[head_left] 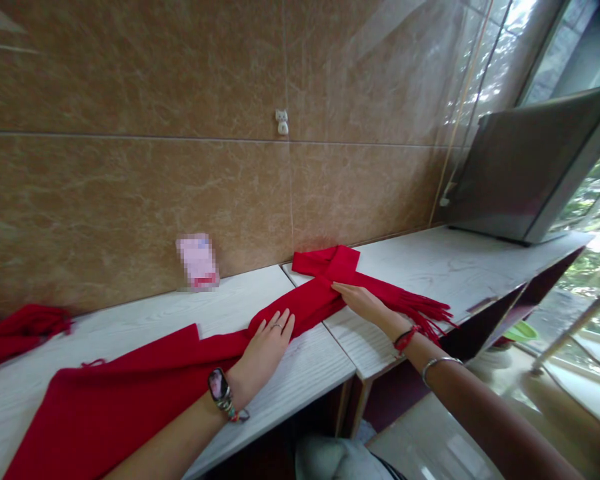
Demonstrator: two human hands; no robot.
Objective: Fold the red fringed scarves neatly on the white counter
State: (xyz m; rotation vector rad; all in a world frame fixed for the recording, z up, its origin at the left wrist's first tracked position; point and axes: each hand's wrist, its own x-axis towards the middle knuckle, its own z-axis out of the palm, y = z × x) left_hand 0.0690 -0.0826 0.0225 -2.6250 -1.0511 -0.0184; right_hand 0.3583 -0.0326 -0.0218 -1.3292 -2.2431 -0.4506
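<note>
A long red scarf [130, 400] lies across the white wood-grain counter [300, 373]. Its left part is spread wide, its middle is folded narrow, and one part crosses over itself near the wall. Fringe hangs at its right end, by the counter's front edge. My left hand [270, 340] rests flat on the narrow middle, fingers stretched out. Farther right, my right hand [363, 303] touches the scarf just below the crossing, its fingers extended and pointing left. Neither hand grips the cloth.
Another bunched red cloth [23, 333] lies at the far left. A pink packet, blurred out [199, 262], leans against the tiled wall [130, 200]. A small white cat figure [281, 122] is fixed above. A grey boxy appliance [520, 167] stands at the right by the window.
</note>
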